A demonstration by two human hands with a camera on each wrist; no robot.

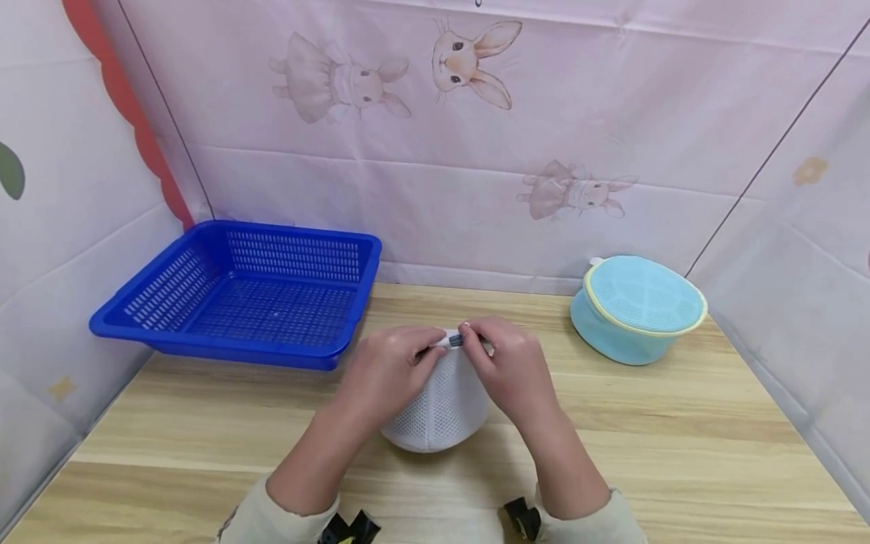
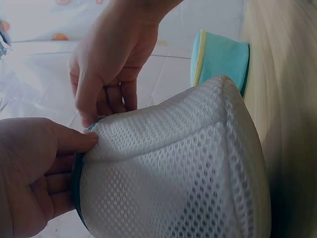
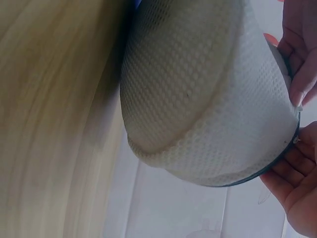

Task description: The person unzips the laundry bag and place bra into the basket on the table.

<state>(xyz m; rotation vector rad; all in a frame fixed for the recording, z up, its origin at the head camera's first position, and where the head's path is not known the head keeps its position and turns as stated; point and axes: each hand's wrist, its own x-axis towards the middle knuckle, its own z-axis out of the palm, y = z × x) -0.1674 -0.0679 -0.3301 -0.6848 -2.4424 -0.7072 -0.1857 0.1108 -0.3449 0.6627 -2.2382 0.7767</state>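
Near the middle of the light wood-grain counter (image 1: 680,453), a rounded white mesh bag with a dark-edged rim (image 1: 435,412) sits between two bare hands, well in front of the pink wall hanging printed with rabbits (image 1: 442,136). Its rim end is uppermost, at the fingers, and its wide, seamed body hangs or rests below; whether the underside touches the counter cannot be told. The left hand (image 1: 389,370) pinches the rim, thumb on the white mesh and the other fingers bent behind the dark edge. Just beside it, the right hand (image 1: 511,366) pinches the same rim between thumb and fingers, the two sets of fingertips close together with a short grey strip (image 1: 456,341) showing between them.

To the left of the bag and farther back, a rectangular royal-blue plastic basket with slotted walls (image 1: 238,350) stands on the counter. Well apart on the far right, a light-blue round bag with a mesh top and pale-yellow trim (image 1: 646,295) stands near the wall hanging. Cream sleeves (image 1: 279,517) cover the forearms up to below the wrists, with black fittings (image 1: 523,520) beside the cuffs.
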